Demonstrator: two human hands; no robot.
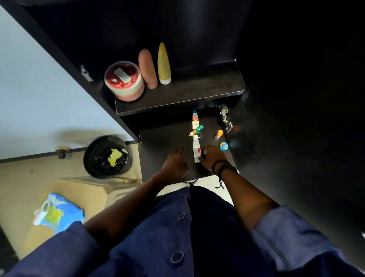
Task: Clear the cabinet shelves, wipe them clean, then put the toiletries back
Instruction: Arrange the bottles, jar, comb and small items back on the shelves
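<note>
On the upper black shelf (190,92) stand a red-lidded jar (123,79), a pink bottle (148,68) and a yellow bottle (164,63). The lower shelf (156,141) carries a white tube with a teal cap (195,119), a small teal-capped stick (196,130), an orange-capped stick (219,133) and a round teal tin (223,145). My right hand (213,157) grips the lower end of a white and red tube (196,150) lying on this shelf. My left hand (175,162) rests knuckles-up on the shelf just left of it, holding nothing that I can see.
A black bin (107,156) with yellow scraps stands on the floor to the left. A blue and yellow packet (57,212) lies on a beige surface lower left. A metal hinge (225,117) sits at the shelf's right side, next to the dark cabinet door (304,101).
</note>
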